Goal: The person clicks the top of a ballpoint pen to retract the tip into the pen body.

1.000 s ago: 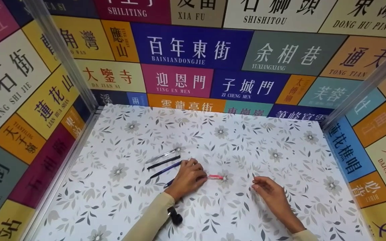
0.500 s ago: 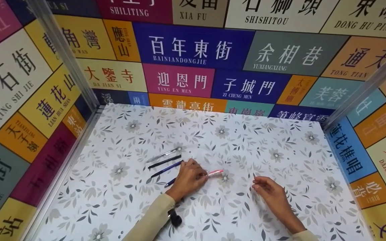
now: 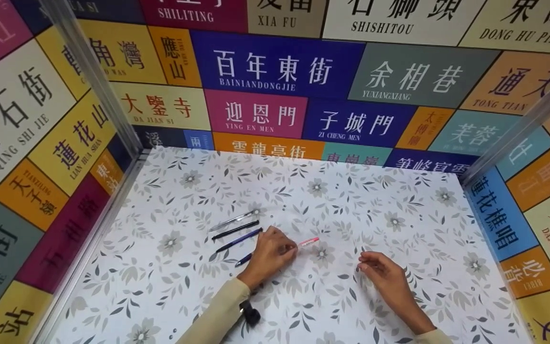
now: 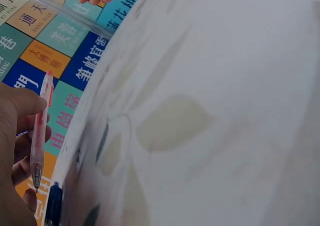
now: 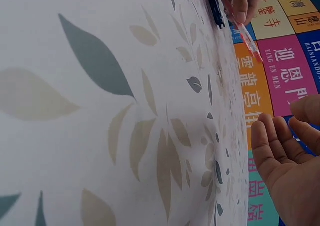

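Note:
My left hand (image 3: pixel 270 254) pinches a pen (image 3: pixel 309 241) with a pinkish-red end and a clear barrel. In the left wrist view this pen (image 4: pixel 41 128) stands steeply, held between thumb and fingers, its tip pointing down. Beside that hand lie a clear pen (image 3: pixel 233 221), a black pen (image 3: pixel 235 230) and a blue pen (image 3: pixel 238 241). Another dark blue pen (image 3: pixel 243 259) is partly hidden by the hand. To the right, my right hand (image 3: pixel 388 277) holds nothing; the right wrist view shows its fingers (image 5: pixel 282 145) loosely bent.
A white floral sheet (image 3: pixel 351 205) covers the table. Walls of colourful place-name signs (image 3: pixel 275 67) enclose it at the back and both sides, with clear strips (image 3: pixel 523 114) along the corners. A small black device (image 3: pixel 251 313) sits on the left wrist.
The pinkish-red end of the pinched pen has swung away from me, so the pen now slants up to the right. The right hand and the lying pens stay put.

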`<state>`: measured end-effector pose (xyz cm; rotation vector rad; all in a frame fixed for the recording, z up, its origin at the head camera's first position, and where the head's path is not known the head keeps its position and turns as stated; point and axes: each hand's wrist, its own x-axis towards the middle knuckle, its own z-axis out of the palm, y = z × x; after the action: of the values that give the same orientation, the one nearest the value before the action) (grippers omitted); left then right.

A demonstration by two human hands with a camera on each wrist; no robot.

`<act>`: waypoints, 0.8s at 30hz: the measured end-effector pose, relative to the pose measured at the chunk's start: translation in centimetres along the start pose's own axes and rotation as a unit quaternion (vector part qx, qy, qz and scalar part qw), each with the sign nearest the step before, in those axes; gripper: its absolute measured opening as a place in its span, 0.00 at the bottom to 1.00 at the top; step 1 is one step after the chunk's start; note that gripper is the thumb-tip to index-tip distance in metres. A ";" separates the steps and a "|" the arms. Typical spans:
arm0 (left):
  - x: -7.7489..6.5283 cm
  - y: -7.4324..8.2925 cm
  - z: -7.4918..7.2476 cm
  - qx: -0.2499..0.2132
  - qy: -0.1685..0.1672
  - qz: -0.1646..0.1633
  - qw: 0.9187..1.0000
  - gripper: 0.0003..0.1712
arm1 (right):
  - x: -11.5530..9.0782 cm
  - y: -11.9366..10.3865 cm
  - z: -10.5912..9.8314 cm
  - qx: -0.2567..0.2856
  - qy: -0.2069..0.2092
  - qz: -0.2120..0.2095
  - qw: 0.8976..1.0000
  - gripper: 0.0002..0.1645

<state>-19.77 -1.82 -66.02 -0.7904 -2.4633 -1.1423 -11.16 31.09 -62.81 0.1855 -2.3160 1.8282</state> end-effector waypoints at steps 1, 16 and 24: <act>0.0 0.1 -0.1 -0.011 0.000 -0.004 1.000 0.03 | 0.0 -0.1 0.1 0.000 0.000 0.000 1.000 0.17; 0.1 1.5 -0.6 -0.146 0.022 -0.055 0.988 0.02 | 0.1 -1.1 0.7 0.002 -0.022 0.003 1.000 0.17; -0.1 2.2 -0.7 -0.197 0.028 -0.101 0.975 0.03 | 0.1 -2.3 1.2 0.014 -0.035 0.022 0.999 0.18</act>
<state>-18.37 -1.24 -64.35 -0.6017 -2.3411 -1.7385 -10.86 29.39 -60.83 0.2078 -2.3589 1.9058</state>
